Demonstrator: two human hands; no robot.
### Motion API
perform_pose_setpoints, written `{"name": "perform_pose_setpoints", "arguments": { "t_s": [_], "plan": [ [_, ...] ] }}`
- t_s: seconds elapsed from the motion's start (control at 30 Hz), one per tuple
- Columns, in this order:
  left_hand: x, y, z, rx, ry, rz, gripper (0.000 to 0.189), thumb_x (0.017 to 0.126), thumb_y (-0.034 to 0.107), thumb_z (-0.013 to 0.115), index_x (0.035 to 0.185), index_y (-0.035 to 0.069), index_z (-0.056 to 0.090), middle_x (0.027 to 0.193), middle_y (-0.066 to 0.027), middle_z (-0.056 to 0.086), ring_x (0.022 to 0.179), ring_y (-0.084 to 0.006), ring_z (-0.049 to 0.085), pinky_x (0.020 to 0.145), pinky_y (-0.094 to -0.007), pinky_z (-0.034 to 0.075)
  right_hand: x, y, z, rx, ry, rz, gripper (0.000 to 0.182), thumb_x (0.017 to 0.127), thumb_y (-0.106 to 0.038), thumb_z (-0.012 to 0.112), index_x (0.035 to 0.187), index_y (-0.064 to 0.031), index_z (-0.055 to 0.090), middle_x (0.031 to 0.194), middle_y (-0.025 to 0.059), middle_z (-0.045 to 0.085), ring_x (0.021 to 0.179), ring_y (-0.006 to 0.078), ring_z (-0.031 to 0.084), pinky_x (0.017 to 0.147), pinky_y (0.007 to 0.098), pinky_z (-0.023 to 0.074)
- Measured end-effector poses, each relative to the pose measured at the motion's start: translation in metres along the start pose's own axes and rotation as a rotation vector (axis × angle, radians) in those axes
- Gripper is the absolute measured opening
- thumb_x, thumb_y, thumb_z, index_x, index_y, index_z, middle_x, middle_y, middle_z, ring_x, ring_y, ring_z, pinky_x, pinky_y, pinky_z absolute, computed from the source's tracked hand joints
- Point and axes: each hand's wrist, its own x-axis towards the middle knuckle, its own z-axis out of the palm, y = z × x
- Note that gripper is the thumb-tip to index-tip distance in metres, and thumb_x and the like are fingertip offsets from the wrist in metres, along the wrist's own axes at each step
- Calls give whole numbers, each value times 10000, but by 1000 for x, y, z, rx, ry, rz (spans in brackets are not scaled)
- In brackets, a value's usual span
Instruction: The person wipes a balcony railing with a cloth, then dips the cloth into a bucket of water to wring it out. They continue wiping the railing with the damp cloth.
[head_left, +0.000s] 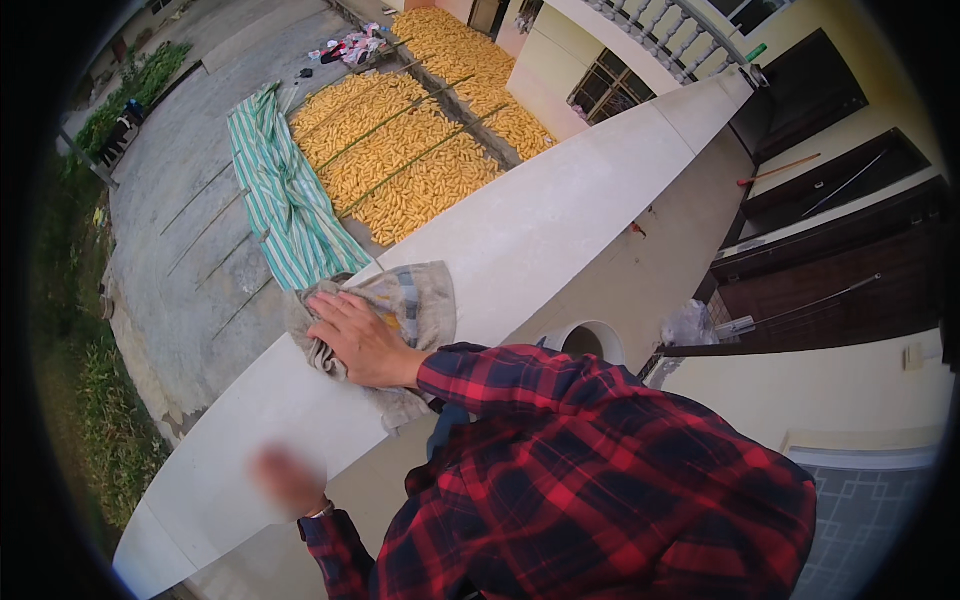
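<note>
My right hand (361, 339) lies palm down on a grey-beige cloth (431, 300), its fingers pressed over a bunched part. The cloth has blue and yellow patches and spreads across the pale, smooth top of a parapet wall (540, 225), with one end hanging over the inner edge. My left hand (289, 480) is at the lower left, over or on the same parapet top; it is blurred, so its fingers and any contact cannot be made out. Both arms wear red and navy plaid sleeves.
Below the parapet's outer side lie corn cobs (420, 157) with poles across them, a green-and-white striped tarp (289, 187) and a concrete yard (172, 202). On the inner side stand a white round pipe or container (611, 341), a clear plastic bag (688, 324) and a long-handled mop (810, 304).
</note>
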Motion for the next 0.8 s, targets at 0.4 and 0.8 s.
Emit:
{"name": "perform_pose_setpoints", "arguments": {
  "t_s": [0.4,0.8],
  "plan": [
    [15,-22,-5,29,69,174,116,818,-18,475,885,-18,569,888,-128,521,747,-265,532,658,-341,450,-78,56,-112,-128,109,75,139,755,-45,527,855,-138,553,995,11,584,938,227,541,767,353,390],
    [38,-39,-5,10,-26,-90,102,789,22,505,861,7,576,860,-120,539,752,-267,551,681,-357,459,-61,120,-151,-187,209,197,190,704,-11,519,839,-137,565,877,26,582,902,248,529,774,368,410]
  ]
}}
